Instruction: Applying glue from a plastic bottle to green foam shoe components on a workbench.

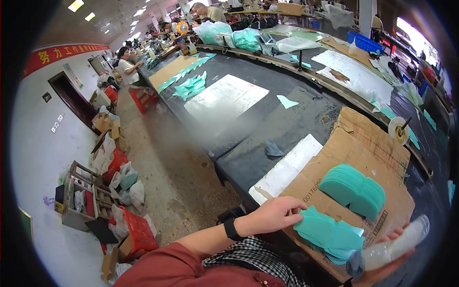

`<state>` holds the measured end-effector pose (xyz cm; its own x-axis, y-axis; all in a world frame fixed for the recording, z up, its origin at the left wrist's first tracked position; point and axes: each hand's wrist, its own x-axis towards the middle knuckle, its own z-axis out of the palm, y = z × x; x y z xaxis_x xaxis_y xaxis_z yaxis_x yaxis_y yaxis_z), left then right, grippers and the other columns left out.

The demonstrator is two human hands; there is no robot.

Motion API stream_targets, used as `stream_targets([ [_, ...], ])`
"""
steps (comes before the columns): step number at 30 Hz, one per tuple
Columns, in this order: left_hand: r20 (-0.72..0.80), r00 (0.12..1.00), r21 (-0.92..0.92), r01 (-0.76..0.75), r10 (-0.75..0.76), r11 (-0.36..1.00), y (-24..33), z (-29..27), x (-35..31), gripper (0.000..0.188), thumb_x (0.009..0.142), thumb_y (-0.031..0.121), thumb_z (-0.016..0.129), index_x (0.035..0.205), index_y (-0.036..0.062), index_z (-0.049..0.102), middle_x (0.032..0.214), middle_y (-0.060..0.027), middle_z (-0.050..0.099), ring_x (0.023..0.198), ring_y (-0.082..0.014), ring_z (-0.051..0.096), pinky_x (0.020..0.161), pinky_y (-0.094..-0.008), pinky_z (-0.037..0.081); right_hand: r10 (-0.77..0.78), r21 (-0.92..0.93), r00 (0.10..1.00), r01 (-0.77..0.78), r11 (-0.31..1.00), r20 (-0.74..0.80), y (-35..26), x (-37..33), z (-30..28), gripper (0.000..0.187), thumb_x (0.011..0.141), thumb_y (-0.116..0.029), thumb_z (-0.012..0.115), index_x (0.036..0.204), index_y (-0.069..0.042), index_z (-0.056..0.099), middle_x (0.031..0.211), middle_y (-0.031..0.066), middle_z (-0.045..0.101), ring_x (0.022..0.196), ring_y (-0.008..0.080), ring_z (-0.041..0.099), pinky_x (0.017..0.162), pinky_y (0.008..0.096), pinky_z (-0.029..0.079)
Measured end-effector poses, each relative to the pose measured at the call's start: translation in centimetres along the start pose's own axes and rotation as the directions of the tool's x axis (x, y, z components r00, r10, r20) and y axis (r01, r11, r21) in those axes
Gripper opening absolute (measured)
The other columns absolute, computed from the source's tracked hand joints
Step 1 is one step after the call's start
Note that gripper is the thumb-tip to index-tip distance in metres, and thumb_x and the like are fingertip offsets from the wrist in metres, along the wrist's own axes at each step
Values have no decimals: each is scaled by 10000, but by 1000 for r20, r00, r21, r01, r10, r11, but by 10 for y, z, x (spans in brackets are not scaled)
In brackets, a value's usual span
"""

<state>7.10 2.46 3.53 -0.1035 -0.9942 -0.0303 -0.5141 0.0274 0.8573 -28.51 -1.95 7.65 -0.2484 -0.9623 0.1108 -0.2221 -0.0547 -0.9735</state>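
Observation:
My left hand [276, 214], with a black band on its wrist, has thumb and fingertips closed on the left edge of a fanned pile of teal cut pieces [330, 234]. These thin, wavy-edged pieces lie spread over one another on a flattened brown cardboard sheet [368, 143]. Just beyond them sits a neater, thicker stack of the same teal pieces [353, 190]. At the right, my right hand [382, 271] is wrapped round a translucent plastic bottle [399, 245], tilted with its dark end down beside the pile. What that dark end is made of is unclear.
White boards [227, 101] and loose teal scraps [191, 86] lie farther along the dark table [253, 138]. A raised rail [306, 71] runs along its far side, with a tape roll [398, 130] on it. Red crates [136, 234] stand on the floor at left. Other people work farther off.

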Motion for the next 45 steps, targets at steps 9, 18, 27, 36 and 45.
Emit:
stream_targets([
  [9, 42, 999, -171, 3, 4, 985, -8, 11, -3, 301, 943, 190, 734, 1208, 50, 696, 938, -52, 707, 845, -120, 654, 761, -291, 542, -537, 815, 748, -552, -177, 390, 43, 7, -29, 671, 1055, -332, 548, 1607, -90, 253, 1274, 70, 505, 1185, 225, 550, 1068, 441, 433],
  [18, 109, 977, -327, 212, -186, 921, -34, -6, -17, 251, 969, 93, 685, 1203, 3, 687, 991, 15, 674, 877, -49, 595, 801, -208, 483, -208, 988, 969, -146, -41, 135, 3, -2, -5, 716, 1001, -477, 611, 1499, -5, 405, 1125, 115, 604, 1013, 204, 636, 944, 360, 526],
  [27, 185, 918, -358, 396, -352, 846, -33, 8, -29, 249, 1002, 137, 670, 1200, -15, 675, 967, 2, 690, 879, -61, 608, 794, -227, 499, -204, 379, 945, 292, 878, -256, 19, -20, 75, 916, 920, -755, 525, 1529, -89, 369, 1354, 163, 583, 1222, 349, 609, 1063, 502, 486],
  [36, 174, 959, -322, 268, -222, 908, -44, 18, -34, 243, 997, 162, 674, 1168, -9, 704, 935, -10, 693, 817, -71, 593, 731, -242, 501, -95, 717, 992, 4, 697, 87, 6, -25, 118, 934, 961, -723, 442, 1477, 55, 403, 1050, 227, 633, 966, 352, 642, 873, 459, 528],
  [45, 346, 866, -449, 491, -361, 746, -21, 8, -27, 261, 993, 169, 674, 1191, 0, 698, 863, 16, 660, 677, -52, 599, 614, -223, 499, -244, 489, 955, 134, 862, 167, 9, -22, 117, 910, 929, -670, 526, 1432, 80, 422, 993, 201, 628, 918, 325, 632, 832, 450, 535],
])
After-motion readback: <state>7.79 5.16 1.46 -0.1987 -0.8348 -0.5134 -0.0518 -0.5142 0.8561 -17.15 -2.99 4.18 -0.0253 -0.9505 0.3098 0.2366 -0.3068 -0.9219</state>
